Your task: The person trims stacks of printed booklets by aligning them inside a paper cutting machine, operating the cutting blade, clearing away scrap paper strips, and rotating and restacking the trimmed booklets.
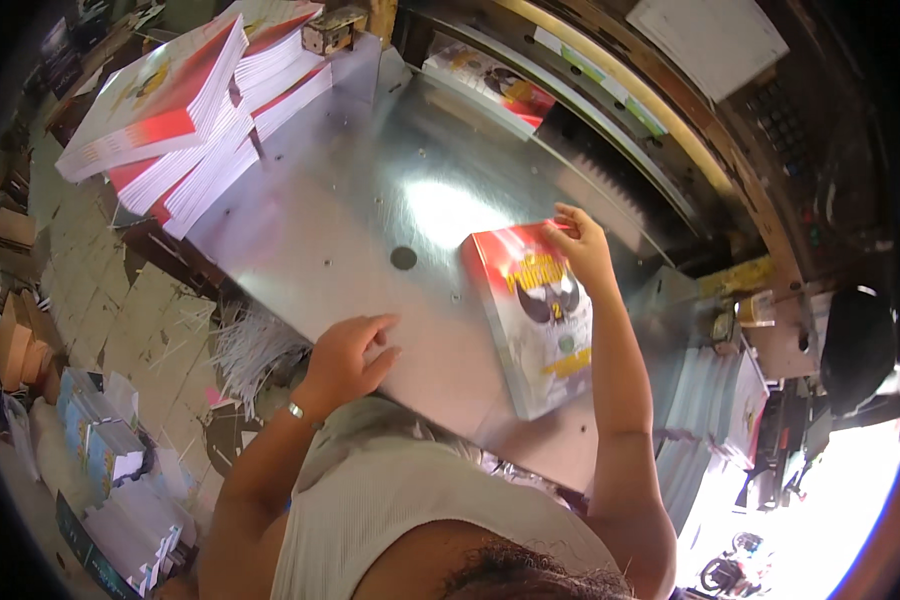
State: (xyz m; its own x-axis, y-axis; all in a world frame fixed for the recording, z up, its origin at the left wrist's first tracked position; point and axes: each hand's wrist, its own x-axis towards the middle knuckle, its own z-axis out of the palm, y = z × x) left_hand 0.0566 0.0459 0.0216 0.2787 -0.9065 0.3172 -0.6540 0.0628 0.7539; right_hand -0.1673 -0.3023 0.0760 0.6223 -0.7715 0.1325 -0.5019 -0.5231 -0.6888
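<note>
Nearest the camera, the left hand point(348, 352) is laid flat on the near part of the steel machine table point(370, 200), fingers loosely spread and holding nothing; a metal bracelet point(296, 411) is worn at its wrist. Just beside it to the right, a small stack of red-and-grey paperback books point(532, 318) lies on the table, long side running away from the person. The right hand point(578, 248) is set on the stack's far corner, fingers curled over the top edge, so the stack is gripped there rather than lifted.

The step in hand is judged to be the squaring or positioning of this stack on the table. The next move would call for the free left hand to be brought to the near edge, so that the stack can be steadied from both ends and slid without fanning.

Farther off, a larger pile of red-and-white books point(185, 115) is stacked at the table's far left corner, and another book point(490, 85) lies beyond the guard rail point(610, 100).
</note>
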